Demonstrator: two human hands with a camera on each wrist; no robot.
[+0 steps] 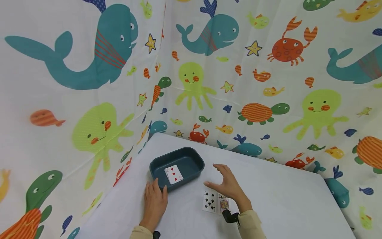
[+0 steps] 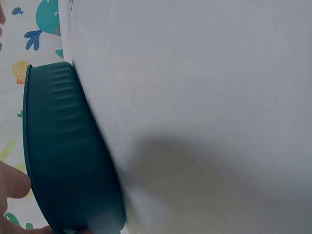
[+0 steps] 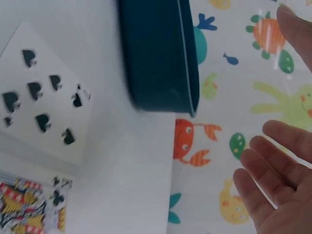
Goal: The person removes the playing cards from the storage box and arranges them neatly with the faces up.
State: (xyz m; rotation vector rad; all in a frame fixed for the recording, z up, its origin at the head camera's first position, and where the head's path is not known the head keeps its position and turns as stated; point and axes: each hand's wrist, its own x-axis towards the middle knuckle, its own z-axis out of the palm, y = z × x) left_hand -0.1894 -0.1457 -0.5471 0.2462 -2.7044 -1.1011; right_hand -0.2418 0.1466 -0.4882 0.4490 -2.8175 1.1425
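Dark-teal, rounded-rect., hard-looking tray [image 1: 191, 162] is sitting on the white, cloth-like table surface [image 1: 283, 192] in the head view, w/ a white rect. heart card [image 1: 173, 174] lying flat inside, nr-left of centre. The left hand [image 1: 154, 204] is resting at the tray's nr-left corner, fingers fairly straight & touching it. To the right of the tray, the right hand [image 1: 229, 186] is hovering, thumb & fingers well apart. On its near side, a white rect. spade card [image 1: 209, 201] & a multicolored rect. face card [image 1: 223, 203] are lying side by side, spade on the left; hand & wrist are partly hiding the latter. A white curtain [image 1: 232, 109] w/ printed sea animals is hanging on the far & left sides.

Left wrist view: tray's outer wall is showing; digit tips are touching it, rest of hand cropped.

Right wrist view: thumb & fingers are spreading wide apart, tray & both cards lying nearby.
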